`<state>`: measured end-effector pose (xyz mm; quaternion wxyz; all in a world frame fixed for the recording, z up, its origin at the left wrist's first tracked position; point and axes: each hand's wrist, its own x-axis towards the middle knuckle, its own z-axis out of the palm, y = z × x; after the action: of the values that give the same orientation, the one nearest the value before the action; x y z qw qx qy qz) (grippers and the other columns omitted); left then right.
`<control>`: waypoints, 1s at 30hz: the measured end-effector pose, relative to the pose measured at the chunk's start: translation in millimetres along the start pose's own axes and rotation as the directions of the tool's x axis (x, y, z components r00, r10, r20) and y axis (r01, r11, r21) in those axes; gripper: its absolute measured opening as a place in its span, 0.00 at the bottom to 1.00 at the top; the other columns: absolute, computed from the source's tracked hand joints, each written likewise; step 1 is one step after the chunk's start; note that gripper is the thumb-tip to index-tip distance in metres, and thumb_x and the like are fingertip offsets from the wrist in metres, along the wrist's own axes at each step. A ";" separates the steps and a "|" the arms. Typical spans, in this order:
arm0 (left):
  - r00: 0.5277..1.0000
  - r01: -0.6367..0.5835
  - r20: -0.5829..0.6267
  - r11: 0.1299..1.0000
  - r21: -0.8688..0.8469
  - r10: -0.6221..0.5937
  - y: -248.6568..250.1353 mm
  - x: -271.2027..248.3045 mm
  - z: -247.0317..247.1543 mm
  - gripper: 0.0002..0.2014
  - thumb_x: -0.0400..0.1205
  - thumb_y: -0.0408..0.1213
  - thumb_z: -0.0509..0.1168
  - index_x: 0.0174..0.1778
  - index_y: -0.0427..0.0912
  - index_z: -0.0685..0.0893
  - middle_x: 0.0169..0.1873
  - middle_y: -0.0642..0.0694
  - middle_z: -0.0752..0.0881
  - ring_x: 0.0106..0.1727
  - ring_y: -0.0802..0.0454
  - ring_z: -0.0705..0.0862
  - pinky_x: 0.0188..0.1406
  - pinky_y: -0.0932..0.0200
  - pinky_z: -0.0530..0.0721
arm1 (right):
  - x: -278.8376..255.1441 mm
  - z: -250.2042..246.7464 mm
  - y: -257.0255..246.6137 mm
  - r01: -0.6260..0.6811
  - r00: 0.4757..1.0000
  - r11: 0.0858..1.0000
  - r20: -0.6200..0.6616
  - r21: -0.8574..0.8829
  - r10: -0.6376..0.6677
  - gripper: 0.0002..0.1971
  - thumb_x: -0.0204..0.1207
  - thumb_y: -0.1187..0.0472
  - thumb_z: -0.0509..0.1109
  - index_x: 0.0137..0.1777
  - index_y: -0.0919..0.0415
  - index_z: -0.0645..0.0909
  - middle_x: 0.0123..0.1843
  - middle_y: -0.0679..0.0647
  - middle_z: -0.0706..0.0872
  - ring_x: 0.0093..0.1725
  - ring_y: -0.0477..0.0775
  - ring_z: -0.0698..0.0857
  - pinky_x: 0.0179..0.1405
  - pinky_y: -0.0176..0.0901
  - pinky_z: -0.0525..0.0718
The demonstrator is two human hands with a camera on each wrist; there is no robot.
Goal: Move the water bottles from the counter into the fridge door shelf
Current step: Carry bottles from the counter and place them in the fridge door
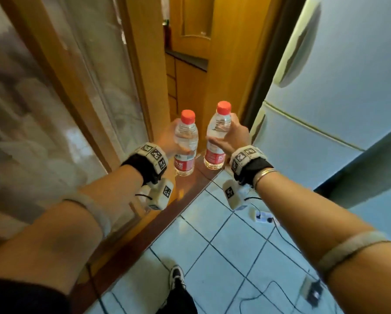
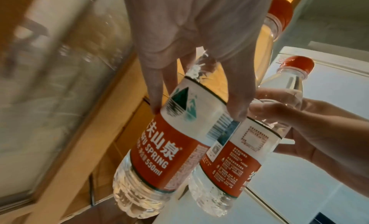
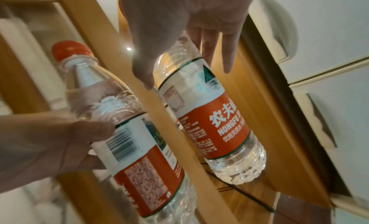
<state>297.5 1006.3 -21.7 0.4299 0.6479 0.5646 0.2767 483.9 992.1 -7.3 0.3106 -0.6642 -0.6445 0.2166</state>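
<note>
Two clear water bottles with red caps and red-and-white labels are held upright in the air, side by side. My left hand point(image 1: 175, 141) grips the left bottle point(image 1: 185, 147) around its upper body; in the left wrist view its fingers point(image 2: 157, 91) lie on that bottle's point(image 2: 175, 140) label. My right hand point(image 1: 229, 139) grips the right bottle point(image 1: 217, 137), which in the right wrist view point(image 3: 211, 110) sits between thumb and fingers point(image 3: 227, 53). The pale blue fridge point(image 1: 326, 105) stands just to the right with both doors closed, so its door shelf is hidden.
A wooden door frame with a glass panel point(image 1: 94, 91) fills the left side. Beyond the doorway is a dark counter point(image 1: 187, 58) on wooden cabinets. On the blue tiled floor point(image 1: 224, 252) lie a power strip point(image 1: 263, 217) and loose cables. My shoe point(image 1: 177, 276) is below.
</note>
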 end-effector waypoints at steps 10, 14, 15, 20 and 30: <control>0.964 -0.176 0.205 0.984 0.009 0.170 66.9 154.5 37.4 0.37 0.58 0.32 0.81 0.62 0.52 0.73 0.57 0.50 0.85 0.61 0.48 0.82 0.68 0.40 0.77 | 91.9 -55.8 49.2 -0.259 0.940 0.959 -0.198 0.116 0.278 0.29 0.63 0.49 0.79 0.62 0.54 0.74 0.58 0.55 0.87 0.57 0.58 0.85 0.60 0.49 0.81; 0.947 -0.191 0.262 0.981 -0.006 0.186 87.8 203.4 54.0 0.36 0.59 0.32 0.81 0.61 0.52 0.73 0.56 0.50 0.85 0.62 0.47 0.82 0.67 0.39 0.77 | 128.8 -71.8 69.3 -0.296 0.907 0.940 -0.258 0.167 0.332 0.24 0.63 0.50 0.79 0.58 0.53 0.76 0.56 0.54 0.87 0.56 0.58 0.86 0.60 0.51 0.82; 0.943 -0.198 0.273 0.980 -0.009 0.193 92.5 215.5 58.2 0.36 0.59 0.33 0.81 0.60 0.53 0.73 0.56 0.50 0.85 0.62 0.47 0.82 0.67 0.38 0.78 | 140.1 -76.5 75.5 -0.309 0.899 0.935 -0.268 0.175 0.347 0.25 0.63 0.50 0.79 0.58 0.53 0.75 0.56 0.54 0.87 0.56 0.58 0.86 0.60 0.53 0.83; 0.932 -0.234 0.285 0.972 0.002 0.224 116.9 280.4 76.9 0.38 0.59 0.34 0.81 0.63 0.53 0.72 0.58 0.49 0.84 0.63 0.47 0.82 0.66 0.38 0.78 | 204.8 -99.8 108.6 -0.347 0.858 0.909 -0.313 0.232 0.408 0.26 0.63 0.51 0.80 0.58 0.55 0.74 0.55 0.56 0.87 0.55 0.60 0.86 0.61 0.56 0.84; 0.942 -0.268 0.220 0.963 0.031 0.255 174.7 407.5 100.6 0.37 0.60 0.36 0.81 0.62 0.54 0.72 0.58 0.49 0.84 0.61 0.48 0.82 0.65 0.39 0.79 | 344.4 -148.5 150.3 -0.254 0.853 0.911 -0.370 0.324 0.369 0.29 0.62 0.55 0.81 0.62 0.54 0.74 0.61 0.55 0.85 0.60 0.58 0.84 0.65 0.59 0.81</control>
<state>554.0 1378.1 30.4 0.4278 0.7558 0.4321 0.2431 720.5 1317.0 33.4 0.4888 -0.7441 -0.4097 0.1990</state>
